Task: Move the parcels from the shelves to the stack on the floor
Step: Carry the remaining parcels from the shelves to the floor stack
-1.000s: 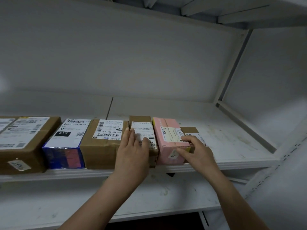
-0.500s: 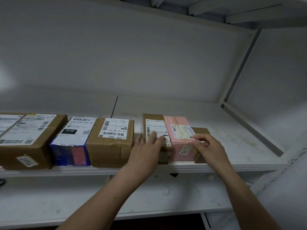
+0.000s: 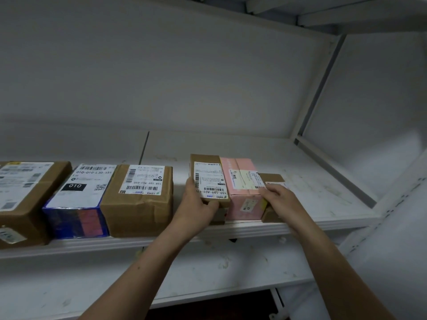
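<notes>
The white shelf [image 3: 300, 158] fills the view, its board running from nine o'clock to three o'clock, with a scuffed lower shelf [image 3: 208, 273] beneath it. At nine o'clock a row of three parcels sits touching: a big brown box [image 3: 25, 204], a blue-sided box [image 3: 76, 204] with a white label, and a creased brown carton [image 3: 141, 202]. A gap separates these from the cluster of three at the centre, which is what the person is working on. There a pink parcel [image 3: 242, 192] stands in the middle, a slim brown parcel [image 3: 209, 179] pressed against its nine o'clock side and a small low brown box [image 3: 272, 199] against its three o'clock side. All three lie with their long axes pointing toward twelve o'clock, into the shelf, short ends facing the person. The left hand [image 3: 196, 211] is clamped on the slim brown parcel, fingers along its outer side and thumb over its near end. The right hand [image 3: 282, 204] rests curled over the small low brown box, fingers touching the pink parcel's edge; whether it truly grips I cannot tell. The two hands bracket the cluster, so I judge a squeeze inward and a pull toward six o'clock would bring all three off together. The floor stack is out of sight.
</notes>
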